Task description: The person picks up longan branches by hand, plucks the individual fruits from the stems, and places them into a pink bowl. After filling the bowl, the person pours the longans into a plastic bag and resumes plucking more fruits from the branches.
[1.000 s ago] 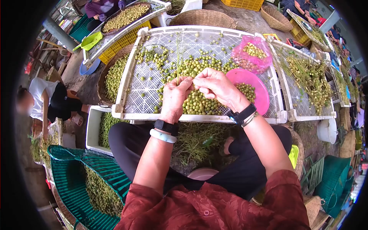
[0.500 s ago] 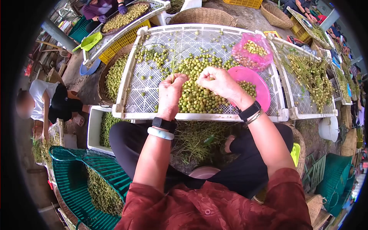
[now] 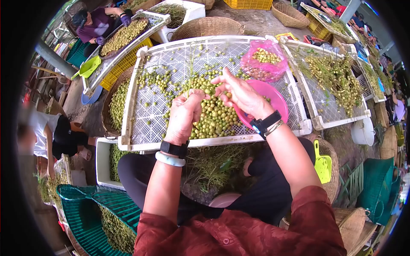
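Observation:
My left hand [image 3: 186, 112] is closed around a thin green sprig [image 3: 191, 64], whose fine stems rise above the fist. To its right, my right hand [image 3: 244, 94] is open, with the fingers spread and the palm tilted toward the left hand. Under both hands lies a heap of small round yellow-green fruits [image 3: 215, 119] on a white mesh tray [image 3: 164, 56]. A pink bowl [image 3: 279, 104] stands just beyond the right wrist, partly hidden by that hand. Behind it sits a pink plastic bag [image 3: 279, 70] with paler fruits inside.
Another white tray [image 3: 318, 123] with fruit on stems stands at the right. A green basket [image 3: 85, 213] of fruit is at lower left, beside a white box [image 3: 101, 164]. Cut stems [image 3: 218, 166] lie below the tray. A person [image 3: 96, 25] works at upper left.
My right hand has gone from a pinch to spread fingers, turning its palm leftward. My left hand stays closed on the sprig. The whole view has shifted slightly.

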Available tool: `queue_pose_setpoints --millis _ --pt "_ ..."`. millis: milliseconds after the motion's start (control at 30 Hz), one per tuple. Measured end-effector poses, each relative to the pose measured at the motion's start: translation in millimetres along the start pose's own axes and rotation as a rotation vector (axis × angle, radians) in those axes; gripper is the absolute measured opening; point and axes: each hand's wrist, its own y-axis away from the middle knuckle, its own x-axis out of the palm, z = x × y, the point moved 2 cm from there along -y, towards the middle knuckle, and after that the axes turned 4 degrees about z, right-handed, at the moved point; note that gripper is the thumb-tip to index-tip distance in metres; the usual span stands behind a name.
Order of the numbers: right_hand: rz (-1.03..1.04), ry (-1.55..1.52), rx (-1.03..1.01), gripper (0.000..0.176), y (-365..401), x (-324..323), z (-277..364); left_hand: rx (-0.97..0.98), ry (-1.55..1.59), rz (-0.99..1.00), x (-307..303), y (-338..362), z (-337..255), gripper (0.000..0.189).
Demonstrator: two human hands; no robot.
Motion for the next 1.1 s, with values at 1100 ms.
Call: queue_pose_setpoints --millis 1100 --pt "-0.164 0.496 0.018 0.014 56.2 -101.1 6.6 -0.051 -0.256 0.277 111.5 -60.2 69.1 0.018"
